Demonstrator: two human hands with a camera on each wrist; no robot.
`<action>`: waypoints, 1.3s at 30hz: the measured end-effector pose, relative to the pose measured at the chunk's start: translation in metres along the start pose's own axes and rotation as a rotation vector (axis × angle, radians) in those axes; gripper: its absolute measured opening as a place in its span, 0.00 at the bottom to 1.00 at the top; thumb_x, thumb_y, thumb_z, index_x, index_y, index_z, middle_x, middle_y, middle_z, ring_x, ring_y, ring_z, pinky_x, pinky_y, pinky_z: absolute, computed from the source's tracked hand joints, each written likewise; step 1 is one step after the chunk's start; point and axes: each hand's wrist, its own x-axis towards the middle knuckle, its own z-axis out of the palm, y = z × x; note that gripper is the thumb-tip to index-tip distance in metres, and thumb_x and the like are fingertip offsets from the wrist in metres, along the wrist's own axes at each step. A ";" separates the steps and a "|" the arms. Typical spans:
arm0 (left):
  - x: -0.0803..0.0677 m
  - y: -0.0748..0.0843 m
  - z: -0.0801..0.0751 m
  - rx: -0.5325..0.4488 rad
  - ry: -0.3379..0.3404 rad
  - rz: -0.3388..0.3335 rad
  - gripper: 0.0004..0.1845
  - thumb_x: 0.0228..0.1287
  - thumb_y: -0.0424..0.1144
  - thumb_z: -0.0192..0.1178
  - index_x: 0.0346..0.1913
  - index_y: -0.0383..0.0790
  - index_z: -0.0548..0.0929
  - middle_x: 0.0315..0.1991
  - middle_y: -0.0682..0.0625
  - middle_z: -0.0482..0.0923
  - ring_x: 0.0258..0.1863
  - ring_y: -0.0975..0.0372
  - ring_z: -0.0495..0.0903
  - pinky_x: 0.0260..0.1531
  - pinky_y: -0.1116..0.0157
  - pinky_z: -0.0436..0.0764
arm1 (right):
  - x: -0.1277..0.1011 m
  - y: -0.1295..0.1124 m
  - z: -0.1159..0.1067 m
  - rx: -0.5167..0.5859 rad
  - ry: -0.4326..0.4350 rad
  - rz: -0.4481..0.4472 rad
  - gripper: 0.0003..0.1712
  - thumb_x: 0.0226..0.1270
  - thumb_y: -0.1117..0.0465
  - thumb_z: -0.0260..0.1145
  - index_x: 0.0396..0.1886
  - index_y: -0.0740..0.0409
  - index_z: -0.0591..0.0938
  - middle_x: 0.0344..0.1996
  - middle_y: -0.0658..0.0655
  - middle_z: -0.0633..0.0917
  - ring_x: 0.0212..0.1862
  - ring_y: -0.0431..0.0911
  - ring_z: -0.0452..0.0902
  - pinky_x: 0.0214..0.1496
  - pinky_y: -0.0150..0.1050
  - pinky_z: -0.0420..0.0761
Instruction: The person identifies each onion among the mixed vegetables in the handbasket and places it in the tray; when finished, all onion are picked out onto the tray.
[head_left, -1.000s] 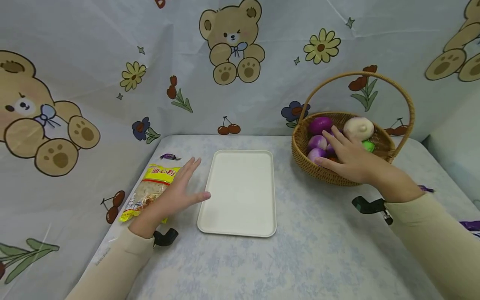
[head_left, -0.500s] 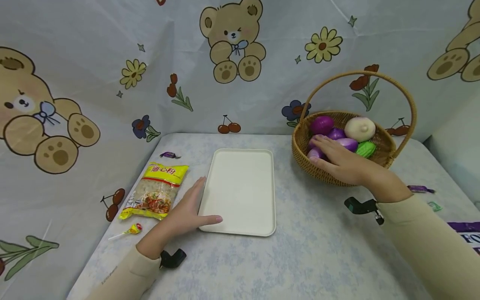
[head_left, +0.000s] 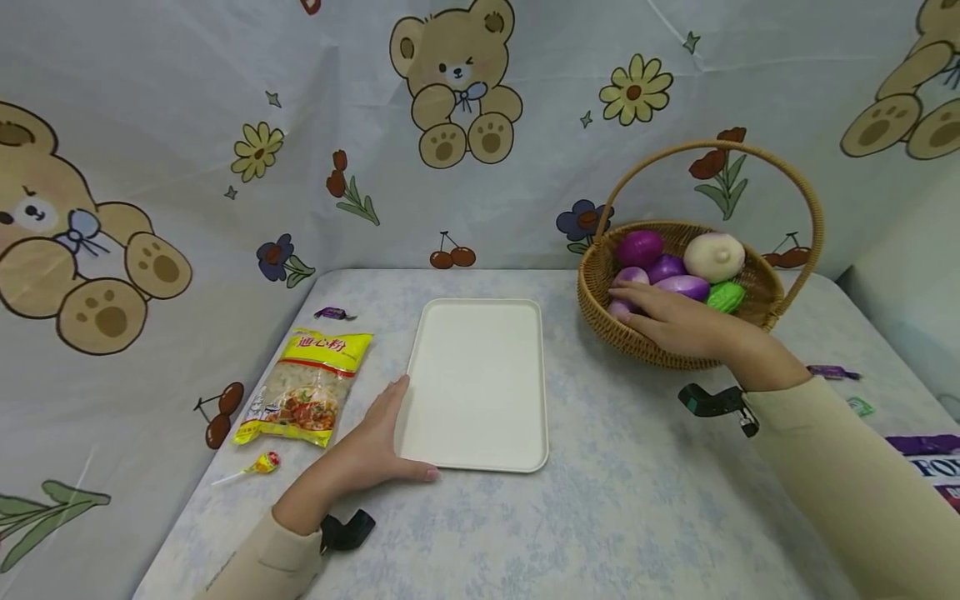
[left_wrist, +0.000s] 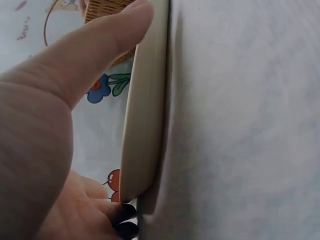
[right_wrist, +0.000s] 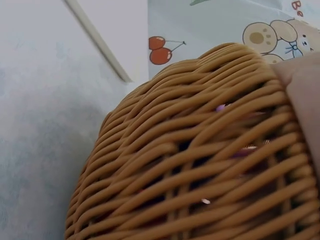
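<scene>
Looks like the pick-up stage: right hand [head_left: 678, 325] reaching over the near rim of the wicker basket [head_left: 600, 300], fingers laid flat on a purple onion-like piece [head_left: 628, 276] at the basket's near-left side, touching but not wrapped around it yet as far as visible. Left hand [head_left: 375, 450] relaxed and flat against the near-left corner of the white tray [head_left: 480, 375], thumb along the front edge, steadying rather than gripping. Next move probably calls for curling fingers round that purple piece and lifting clear of the rim, just a guess. Versus half a second ago: left hand slid a bit lower along the tray edge, right hand barely shifted, fingertips a touch further left. Noodle packet [head_left: 307, 387] and lollipop [head_left: 262, 462] just left of the left hand, on the desk [head_left: 622, 517].
</scene>
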 end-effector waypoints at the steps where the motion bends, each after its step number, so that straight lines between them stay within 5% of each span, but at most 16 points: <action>1: 0.000 -0.001 0.000 -0.001 -0.001 -0.001 0.82 0.39 0.69 0.83 0.87 0.42 0.39 0.85 0.42 0.39 0.83 0.47 0.39 0.75 0.39 0.50 | 0.001 0.000 -0.001 -0.008 -0.003 0.002 0.30 0.87 0.56 0.54 0.79 0.67 0.66 0.76 0.70 0.67 0.77 0.66 0.59 0.75 0.67 0.57; 11: 0.000 -0.005 0.000 0.003 -0.010 0.003 0.80 0.41 0.70 0.82 0.86 0.41 0.40 0.85 0.41 0.38 0.83 0.47 0.38 0.76 0.40 0.48 | 0.004 -0.003 0.000 -0.063 0.091 0.039 0.28 0.79 0.59 0.67 0.72 0.67 0.75 0.60 0.68 0.83 0.60 0.60 0.79 0.65 0.63 0.73; 27: 0.000 -0.006 0.000 0.012 0.012 -0.009 0.81 0.39 0.70 0.82 0.87 0.41 0.42 0.85 0.40 0.40 0.83 0.47 0.40 0.75 0.39 0.49 | -0.022 -0.027 -0.023 -0.006 0.312 0.053 0.31 0.76 0.63 0.70 0.74 0.64 0.74 0.73 0.69 0.71 0.73 0.68 0.64 0.69 0.71 0.64; 32: -0.001 -0.005 0.000 0.017 0.012 -0.018 0.81 0.39 0.70 0.82 0.87 0.41 0.42 0.85 0.41 0.40 0.83 0.47 0.40 0.75 0.39 0.50 | -0.025 -0.044 -0.021 -0.014 0.387 -0.079 0.33 0.71 0.66 0.74 0.73 0.62 0.76 0.72 0.66 0.74 0.71 0.66 0.69 0.66 0.69 0.71; 39: -0.001 -0.004 0.000 0.015 0.013 -0.018 0.81 0.39 0.70 0.83 0.87 0.40 0.43 0.85 0.41 0.40 0.83 0.46 0.40 0.75 0.39 0.50 | -0.018 -0.069 0.000 -0.036 0.455 -0.280 0.33 0.65 0.70 0.77 0.70 0.62 0.79 0.70 0.60 0.77 0.71 0.59 0.72 0.72 0.44 0.70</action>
